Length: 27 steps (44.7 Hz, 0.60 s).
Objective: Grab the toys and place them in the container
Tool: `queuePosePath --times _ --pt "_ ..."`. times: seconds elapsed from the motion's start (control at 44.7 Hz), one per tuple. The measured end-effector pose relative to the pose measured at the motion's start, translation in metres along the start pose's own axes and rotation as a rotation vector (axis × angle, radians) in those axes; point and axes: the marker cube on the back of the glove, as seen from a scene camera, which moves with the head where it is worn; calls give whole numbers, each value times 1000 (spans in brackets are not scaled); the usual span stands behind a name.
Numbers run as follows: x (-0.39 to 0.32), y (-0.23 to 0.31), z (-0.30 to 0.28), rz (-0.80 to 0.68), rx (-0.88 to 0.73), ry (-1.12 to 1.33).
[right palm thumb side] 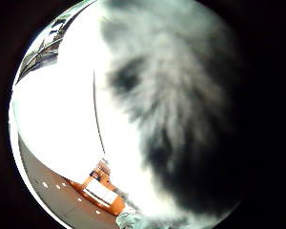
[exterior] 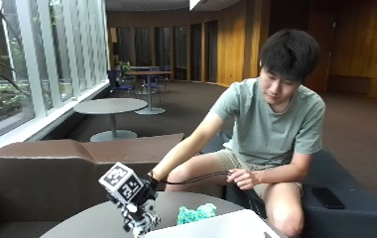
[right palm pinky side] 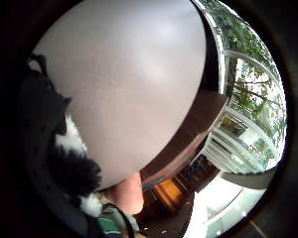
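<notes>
Nearest, at the table's (exterior: 83,222) front edge, stands the white container (exterior: 208,227), only its back rim showing. Just beyond that rim lies a teal toy (exterior: 196,213) on the tabletop. Beside the container's left corner, the gloved right hand (exterior: 139,201) holds a black-and-white fluffy toy (exterior: 141,219) above the table, fingers curled around it; the thumb-side palm view is filled with its fur, so it sits close against the palm. Behind the table runs a brown sofa back (exterior: 56,168), where the person sits, bare hand (exterior: 241,177) resting near the knee.
</notes>
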Motion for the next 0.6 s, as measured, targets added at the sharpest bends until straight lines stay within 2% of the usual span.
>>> queuePosePath --times 0.134,0.291,0.47,0.605 --pt "-4 24 -56 -18 53 -30" --pt "-26 67 -155 -45 145 -27" --pt "-70 128 -258 -52 278 30" --pt "-127 148 -310 -116 366 51"
